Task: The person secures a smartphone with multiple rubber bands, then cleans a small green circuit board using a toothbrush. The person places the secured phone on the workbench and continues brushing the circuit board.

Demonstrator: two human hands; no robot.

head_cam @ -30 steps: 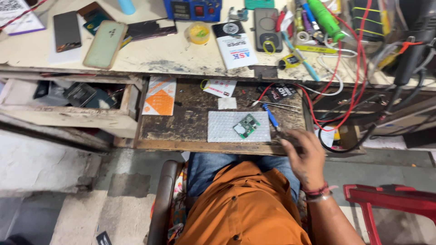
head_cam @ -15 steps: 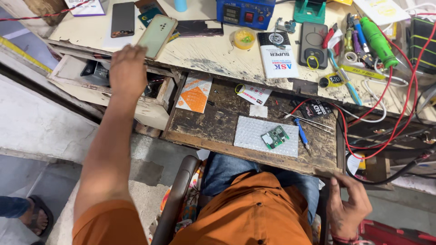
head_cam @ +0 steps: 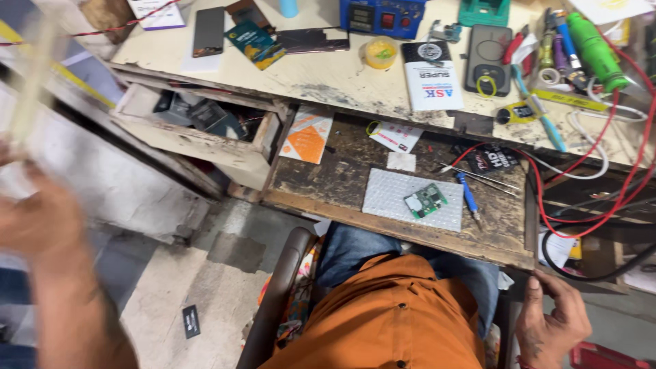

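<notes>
A: L hand [head_cam: 41, 219]?
B: Far left, raised, blurred. Fingers closed round a pale flat thing, prob. a phone [head_cam: 31, 82], held on edge.
A: Next along?
B: Open drawer [head_cam: 205, 137], then the pull-out shelf [head_cam: 328, 184] w/ a grey mat [head_cam: 389, 195], green circuit board [head_cam: 425, 201] on it, blue screwdriver [head_cam: 468, 195] just right of that.
A: R hand [head_cam: 550, 321]?
B: Near right, under the shelf's corner. Fingers curled loosely, can't tell if it grips anything.
</notes>
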